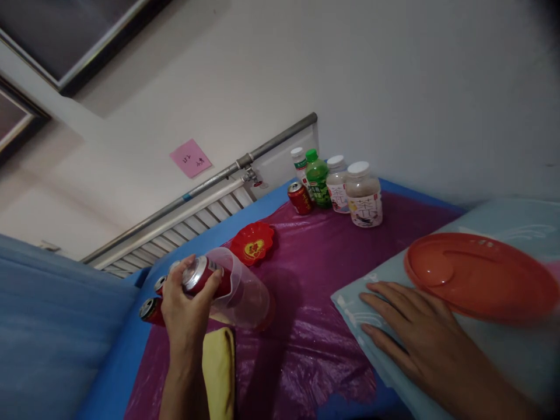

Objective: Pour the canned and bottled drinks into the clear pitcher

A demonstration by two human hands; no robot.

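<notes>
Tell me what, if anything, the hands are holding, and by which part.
The left hand holds a red can around its side, near the silver end. The right hand lies spread, with nothing seen in its grasp.

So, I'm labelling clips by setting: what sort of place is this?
An indoor room, perhaps in a home: a radiator, large framed panels on the wall, and drink bottles on a plastic-covered table.
</notes>
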